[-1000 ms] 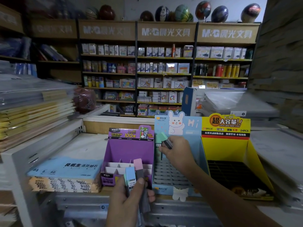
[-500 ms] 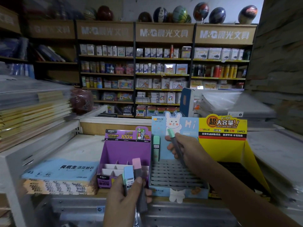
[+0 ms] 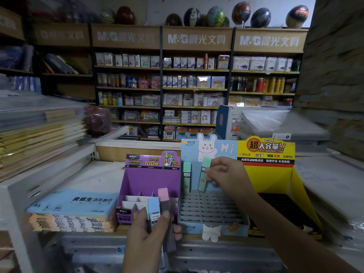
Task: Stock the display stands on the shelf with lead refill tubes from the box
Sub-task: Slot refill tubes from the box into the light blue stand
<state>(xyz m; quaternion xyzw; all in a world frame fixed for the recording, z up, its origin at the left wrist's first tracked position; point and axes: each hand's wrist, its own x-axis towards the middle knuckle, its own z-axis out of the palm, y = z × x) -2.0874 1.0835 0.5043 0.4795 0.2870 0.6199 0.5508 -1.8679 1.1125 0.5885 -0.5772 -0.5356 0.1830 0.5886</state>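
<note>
It's a stationery shop, with wall racks [image 3: 197,87] full of small boxed goods at the back and a row of balls [image 3: 240,13] along the top. Nearer, a white shelf [image 3: 98,178] carries three card stands side by side: a purple stand [image 3: 151,178], a blue stand [image 3: 191,227] with a rabbit on its back card, and a yellow stand [image 3: 266,178]. A pack of loose-leaf paper [image 3: 74,203] lies left of the purple one. By my reckoning the stocking has barely begun. One mint tube [image 3: 187,177] stands upright in the back left slot of the blue stand, and the rest of its grid of slots looks empty. The right hand [image 3: 226,174] pinches a second tube [image 3: 203,174] between thumb and fingertips, slightly tilted, with its lower end at the back row just beside the first; I can't tell whether it's seated yet. The left hand [image 3: 149,237] waits low in front of the shelf, fingers and thumb wrapped round a few spare tubes [image 3: 159,209] with pink, blue and green caps. I can see no tubes among the purple stand's white dividers or in the yellow stand's dark grid, so nearly everything is left to fill. The box isn't in sight from here.
</note>
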